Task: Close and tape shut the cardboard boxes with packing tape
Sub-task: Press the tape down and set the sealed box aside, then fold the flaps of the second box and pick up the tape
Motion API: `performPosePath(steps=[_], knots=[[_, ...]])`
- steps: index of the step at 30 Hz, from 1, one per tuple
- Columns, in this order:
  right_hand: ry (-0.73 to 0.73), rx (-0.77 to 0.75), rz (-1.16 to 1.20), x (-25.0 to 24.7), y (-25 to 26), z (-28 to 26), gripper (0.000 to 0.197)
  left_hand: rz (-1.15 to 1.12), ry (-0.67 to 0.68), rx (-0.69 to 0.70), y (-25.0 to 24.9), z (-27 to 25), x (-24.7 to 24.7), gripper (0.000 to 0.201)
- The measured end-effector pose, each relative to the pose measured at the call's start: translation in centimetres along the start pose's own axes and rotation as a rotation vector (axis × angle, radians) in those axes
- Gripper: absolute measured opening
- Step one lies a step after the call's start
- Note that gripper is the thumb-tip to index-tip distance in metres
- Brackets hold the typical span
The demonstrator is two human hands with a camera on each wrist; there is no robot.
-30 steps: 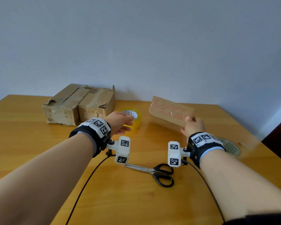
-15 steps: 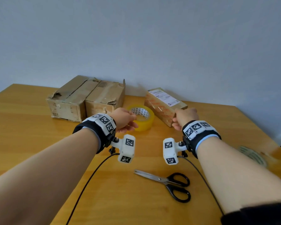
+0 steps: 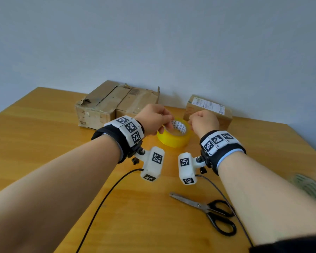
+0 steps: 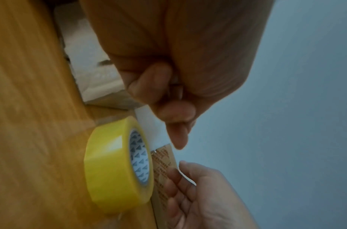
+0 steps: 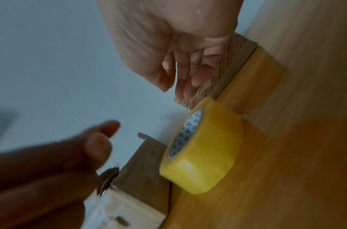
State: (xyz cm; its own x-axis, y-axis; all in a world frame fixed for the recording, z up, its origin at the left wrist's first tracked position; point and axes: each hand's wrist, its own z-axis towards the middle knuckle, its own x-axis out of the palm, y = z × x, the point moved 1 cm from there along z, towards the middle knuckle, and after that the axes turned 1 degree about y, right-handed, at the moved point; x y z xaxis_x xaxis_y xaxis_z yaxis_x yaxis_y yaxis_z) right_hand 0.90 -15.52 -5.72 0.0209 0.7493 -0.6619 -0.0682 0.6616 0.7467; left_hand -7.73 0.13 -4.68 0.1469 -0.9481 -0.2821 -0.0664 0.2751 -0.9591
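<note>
The likeliest trouble is with the tape roll: it lies flat and loose on the bench, so picking at its glossy yellow winding for the free end could skid it toward the small labelled box just behind, or the film could split into a sliver. The left hand hovers over the roll's rim with fingers curled and thumb to fingertip; whether it already pinches anything I cannot tell, the wrist view being blurred. The right hand hangs beside the roll, loosely curled and holding nothing. Two worn, torn cardboard boxes sit side by side against the wall; scissors lie near the front edge.
</note>
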Motion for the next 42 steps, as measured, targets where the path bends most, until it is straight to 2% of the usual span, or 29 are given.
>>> performPosePath(steps=[3,4,6,8,10,13,18,21,23,27,30,33,36,41,42], knots=[[0.115,-0.053,-0.04,0.7,1.2,-1.0,0.02,0.105,-0.185,0.156,-0.3,-0.4,-2.0,0.013],[0.175,-0.06,-0.066,0.9,1.6,-1.4,0.018,0.196,-0.268,0.191,-0.2,-0.6,-2.9,0.019],[0.295,-0.066,-0.165,1.2,2.0,-2.1,0.017,0.413,-0.369,0.178,0.2,-1.0,-4.4,0.043],[0.395,-0.089,-0.303,1.2,2.0,-2.9,0.024,0.658,-0.358,0.052,1.0,-1.3,-5.5,0.061],[0.457,-0.093,-0.433,0.9,1.6,-3.8,0.035,0.86,-0.249,-0.098,2.0,-1.6,-5.7,0.067],[0.443,-0.13,-0.666,0.6,1.2,-4.4,0.052,1.015,-0.152,-0.101,2.7,-1.9,-4.9,0.068],[0.475,-0.001,-0.898,0.2,0.4,-4.7,0.059,0.892,-0.05,-0.012,2.2,-2.6,-3.2,0.062],[0.496,0.083,-0.95,-0.8,-0.9,-4.7,0.062,0.778,-0.055,0.006,2.4,-3.1,-2.8,0.063],[0.496,0.068,-0.99,-2.3,-1.6,-5.1,0.059,0.71,-0.063,0.0,2.4,-3.6,-2.5,0.066],[0.369,0.101,-0.937,-4.2,-3.1,-5.4,0.046,0.633,-0.057,0.023,2.7,-3.7,-1.4,0.067],[0.329,0.185,-0.872,-3.6,-5.2,-4.3,0.046,0.575,-0.033,0.031,3.4,-3.0,-0.4,0.069],[0.311,0.217,-0.797,-1.1,-9.4,-0.4,0.051,0.355,-0.036,0.067,3.3,-2.1,0.5,0.057],[0.247,0.245,-0.765,-1.8,-7.0,-3.1,0.046,0.056,-0.121,0.062,2.7,-1.4,0.7,0.039],[0.235,0.205,-0.825,-2.1,-5.4,-3.5,0.045,0.183,-0.118,0.088,3.7,-0.6,0.9,0.017],[0.249,0.173,-0.827,-2.0,-5.2,-3.5,0.046,0.195,-0.105,0.088,3.9,-0.7,1.0,0.021]])
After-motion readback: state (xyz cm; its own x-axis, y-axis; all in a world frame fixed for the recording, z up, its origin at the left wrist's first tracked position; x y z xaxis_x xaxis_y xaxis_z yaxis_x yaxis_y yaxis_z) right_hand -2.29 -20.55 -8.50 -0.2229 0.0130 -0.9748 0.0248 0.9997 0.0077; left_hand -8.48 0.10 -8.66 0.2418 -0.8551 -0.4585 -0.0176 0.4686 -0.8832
